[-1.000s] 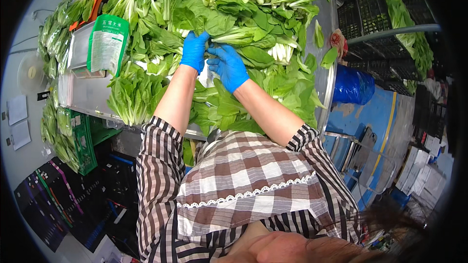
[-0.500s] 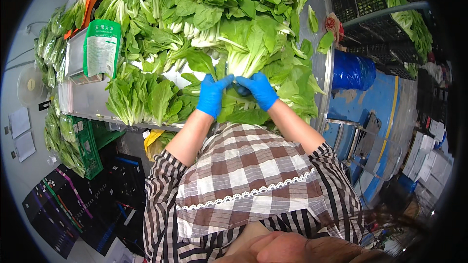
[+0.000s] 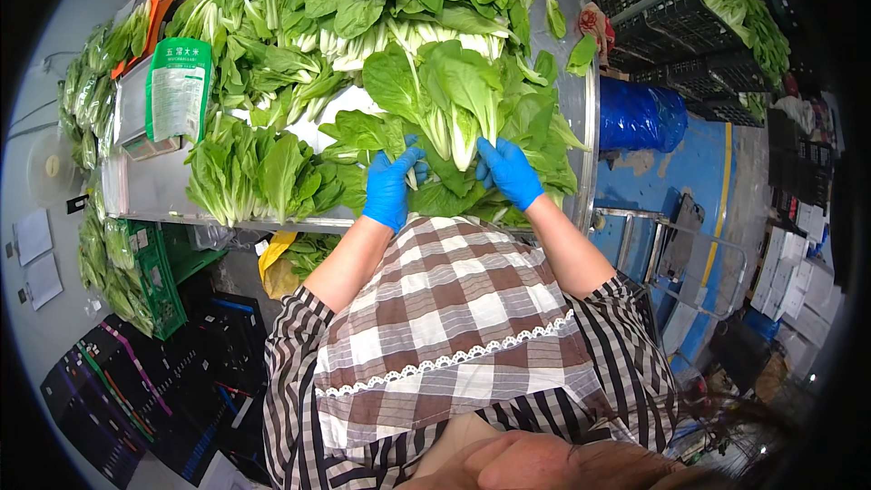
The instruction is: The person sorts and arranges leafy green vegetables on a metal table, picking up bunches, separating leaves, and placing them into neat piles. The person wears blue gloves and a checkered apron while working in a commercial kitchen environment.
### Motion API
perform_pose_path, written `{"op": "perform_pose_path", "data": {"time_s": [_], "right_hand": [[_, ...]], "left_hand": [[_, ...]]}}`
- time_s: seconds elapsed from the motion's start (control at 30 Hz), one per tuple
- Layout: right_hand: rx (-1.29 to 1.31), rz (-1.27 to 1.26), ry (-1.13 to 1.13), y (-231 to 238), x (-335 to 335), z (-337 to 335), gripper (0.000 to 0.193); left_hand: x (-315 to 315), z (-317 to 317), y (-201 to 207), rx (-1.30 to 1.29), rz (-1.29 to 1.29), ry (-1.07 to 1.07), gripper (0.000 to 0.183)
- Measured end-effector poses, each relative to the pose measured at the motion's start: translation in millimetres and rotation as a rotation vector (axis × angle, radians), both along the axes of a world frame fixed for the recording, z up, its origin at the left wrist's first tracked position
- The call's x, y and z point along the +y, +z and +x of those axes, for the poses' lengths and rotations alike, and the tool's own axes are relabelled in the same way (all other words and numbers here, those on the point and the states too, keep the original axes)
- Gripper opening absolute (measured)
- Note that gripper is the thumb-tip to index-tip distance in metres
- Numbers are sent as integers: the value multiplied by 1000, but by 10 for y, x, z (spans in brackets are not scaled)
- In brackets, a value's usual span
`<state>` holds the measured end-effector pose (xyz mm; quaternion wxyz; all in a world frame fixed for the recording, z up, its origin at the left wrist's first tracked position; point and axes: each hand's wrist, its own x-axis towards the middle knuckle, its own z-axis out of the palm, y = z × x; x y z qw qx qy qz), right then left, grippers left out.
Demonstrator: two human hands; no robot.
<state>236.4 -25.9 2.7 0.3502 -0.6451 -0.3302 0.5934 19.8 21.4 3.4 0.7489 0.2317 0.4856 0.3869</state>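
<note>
My hands, in blue gloves, are over the near edge of a pile of greens. A head of bok choy (image 3: 456, 104) lies in front of them, its pale stem base toward me and its leaves spread away. The fingers of my right hand (image 3: 510, 174) are closed at that base. Just left of it, my left hand (image 3: 392, 185) is closed around the stem of a loose leaf (image 3: 361, 132). More loose leaves lie beneath and between my hands. Further off, rows of bok choy (image 3: 417, 44) are stacked with white stems showing.
Bunches of greens (image 3: 259, 168) stand at the table's left front, near a green-and-white bag (image 3: 179, 91) propped on a metal box. The metal table edge (image 3: 591, 118) runs along the right, beside a blue plastic-wrapped roll (image 3: 642, 116). Black crates (image 3: 653, 9) stand far right.
My hands have moved apart. My right hand shifted right with the base of the head, which now lies nearer me. A loose leaf is now separate at my left hand.
</note>
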Motion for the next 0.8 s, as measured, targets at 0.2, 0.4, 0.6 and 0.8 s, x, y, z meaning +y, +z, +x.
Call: {"op": "perform_pose_path", "data": {"time_s": [0.2, 0.4, 0.6, 0.8], "right_hand": [[-213, 352, 211, 203, -64, -225, 49], [-430, 361, 491, 205, -27, -294, 49], [-244, 338, 164, 86, -67, -396, 32], [-48, 292, 117, 56, -53, -397, 23]], "left_hand": [[27, 171, 323, -57, 82, -81, 30], [-29, 169, 275, -31, 59, -151, 30], [-54, 142, 247, 2, 67, -85, 30], [-65, 93, 142, -27, 53, -80, 29]]}}
